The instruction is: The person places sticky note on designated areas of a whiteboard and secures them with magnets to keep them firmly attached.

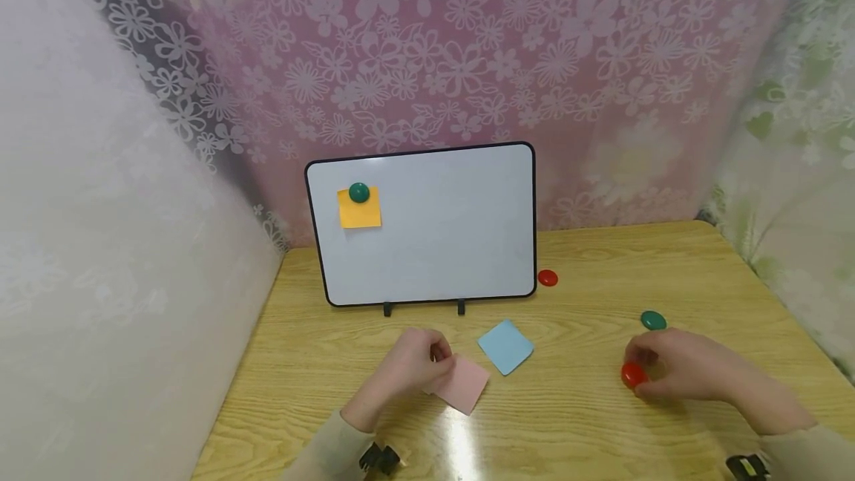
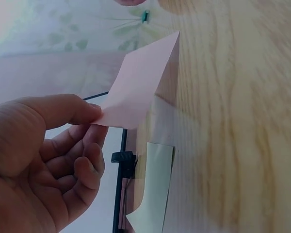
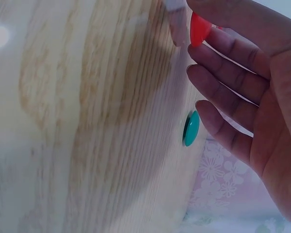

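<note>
My left hand [image 1: 415, 361] pinches a pink sticky note [image 1: 465, 384] by one corner between thumb and fingertips. In the left wrist view the note [image 2: 138, 82] stands out tilted from the fingertips. A blue sticky note [image 1: 505, 347] lies on the table just beyond it. At the right, my right hand [image 1: 691, 366] holds a round red magnet [image 1: 633, 375] between thumb and index finger, its other fingers loosely bent. Past that hand a green magnet [image 1: 653, 320] lies on the table; the right wrist view shows this green magnet [image 3: 191, 129] beside the little finger.
A whiteboard [image 1: 434, 243] stands at the back on small black feet [image 1: 461, 307]. An orange note [image 1: 361, 215] hangs on it under a green magnet [image 1: 359, 192]. Another red magnet [image 1: 548, 277] lies by its right corner. Pale paper [image 2: 155, 184] shows below the pink note.
</note>
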Tool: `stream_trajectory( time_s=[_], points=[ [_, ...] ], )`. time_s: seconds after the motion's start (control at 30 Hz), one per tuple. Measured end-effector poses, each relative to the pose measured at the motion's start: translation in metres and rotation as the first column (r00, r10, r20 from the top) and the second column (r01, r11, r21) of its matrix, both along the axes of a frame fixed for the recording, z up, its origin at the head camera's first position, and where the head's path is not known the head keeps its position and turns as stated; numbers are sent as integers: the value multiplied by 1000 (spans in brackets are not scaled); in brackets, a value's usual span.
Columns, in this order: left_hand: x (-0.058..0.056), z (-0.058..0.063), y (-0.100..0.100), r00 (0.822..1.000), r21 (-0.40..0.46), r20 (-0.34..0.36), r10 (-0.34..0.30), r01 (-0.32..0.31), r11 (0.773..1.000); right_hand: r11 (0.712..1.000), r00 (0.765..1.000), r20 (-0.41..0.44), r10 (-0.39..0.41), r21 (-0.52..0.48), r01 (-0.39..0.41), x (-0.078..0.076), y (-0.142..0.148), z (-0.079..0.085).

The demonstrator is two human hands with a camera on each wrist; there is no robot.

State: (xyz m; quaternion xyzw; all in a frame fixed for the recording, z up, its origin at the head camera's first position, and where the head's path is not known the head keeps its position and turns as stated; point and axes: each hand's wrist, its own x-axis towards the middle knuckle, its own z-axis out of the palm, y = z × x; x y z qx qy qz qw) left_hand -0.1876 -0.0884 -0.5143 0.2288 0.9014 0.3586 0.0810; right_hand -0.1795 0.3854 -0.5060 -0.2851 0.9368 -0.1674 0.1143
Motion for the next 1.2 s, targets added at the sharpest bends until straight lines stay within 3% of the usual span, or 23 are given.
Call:
stream_trajectory(
  time_s=[0.4, 1.2],
  points=[
    [-2, 4, -6, 995, 141, 96, 32, -45, 989, 1000, 1000, -15, 1, -12, -1, -6, -4, -2],
    [-10, 3, -14, 994, 236, 75, 83, -99, 967, 992, 996, -87, 12, -125, -23, -14, -29, -4]
  ],
)
